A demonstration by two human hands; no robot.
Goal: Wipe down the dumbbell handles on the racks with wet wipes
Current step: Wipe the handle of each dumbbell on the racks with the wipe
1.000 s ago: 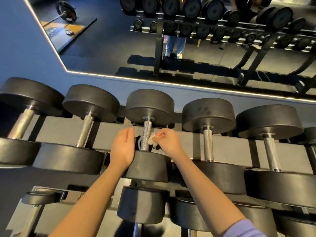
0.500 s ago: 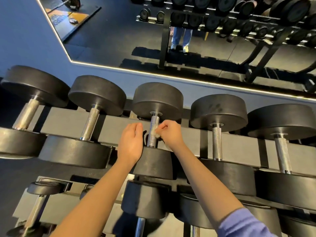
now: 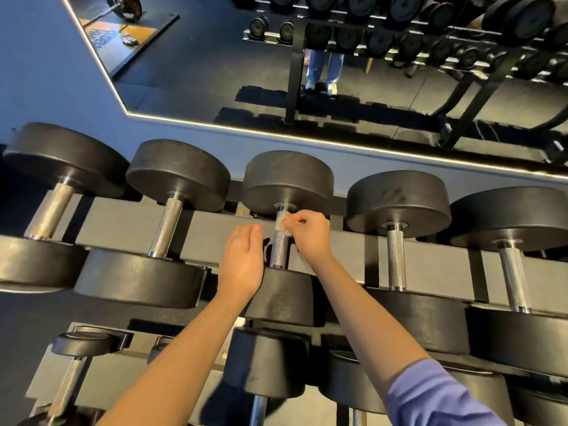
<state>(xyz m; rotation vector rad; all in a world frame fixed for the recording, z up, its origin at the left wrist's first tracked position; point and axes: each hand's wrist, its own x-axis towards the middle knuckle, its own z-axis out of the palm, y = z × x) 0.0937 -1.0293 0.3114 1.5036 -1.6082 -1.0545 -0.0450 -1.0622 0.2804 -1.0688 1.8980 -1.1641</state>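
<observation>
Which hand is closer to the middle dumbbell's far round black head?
Right. The right hand pinches a crumpled white wipe below that head; the left hand sits lower, left of the knurled steel handle.

A crumpled white wet wipe [image 3: 281,226] covers the top of the knurled steel handle [image 3: 279,252] — the metal beneath is hidden. The left hand [image 3: 242,261] shows only its back; whether its palm touches anything cannot be told.

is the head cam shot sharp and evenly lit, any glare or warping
Head view: the knurled handle under the wet wipe is sharp; the lower-tier dumbbell near the bottom edge looks softer; the light strip along the mirror edge glares; the wide lens bows the rack rail.
</observation>
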